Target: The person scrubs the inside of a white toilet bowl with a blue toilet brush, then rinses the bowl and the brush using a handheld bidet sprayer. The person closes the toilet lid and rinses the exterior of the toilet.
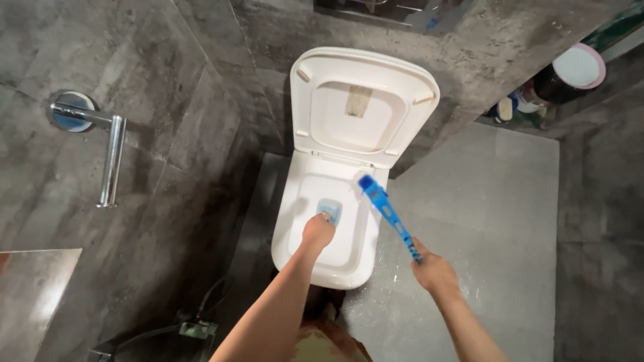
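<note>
The person is standing over a white toilet (320,265) and is looking down into it. The right hand (435,271) is gripping the lower end of a blue toilet brush (388,213), with the fingers wrapped around the handle. The brush is slanting up and to the left, and its head is lying at the back right edge of the bowl, just under the hinge of the raised lid (362,104). The left hand (318,230) is reaching out over the middle of the bowl; the fingers are seeming to be curled in, but I cannot tell if they are holding something, because only the back of the hand is showing. Just beyond this hand, a small pool of bluish water (329,208) is sitting in the bottom of the bowl. The lid is leaning upright against the grey wall. On the left wall, 1 chrome paper holder (111,157) is hanging with no roll on it. On the far right, a dark bucket (570,74) with a pale rim is standing on the grey floor (496,214), well apart from the toilet.
</note>
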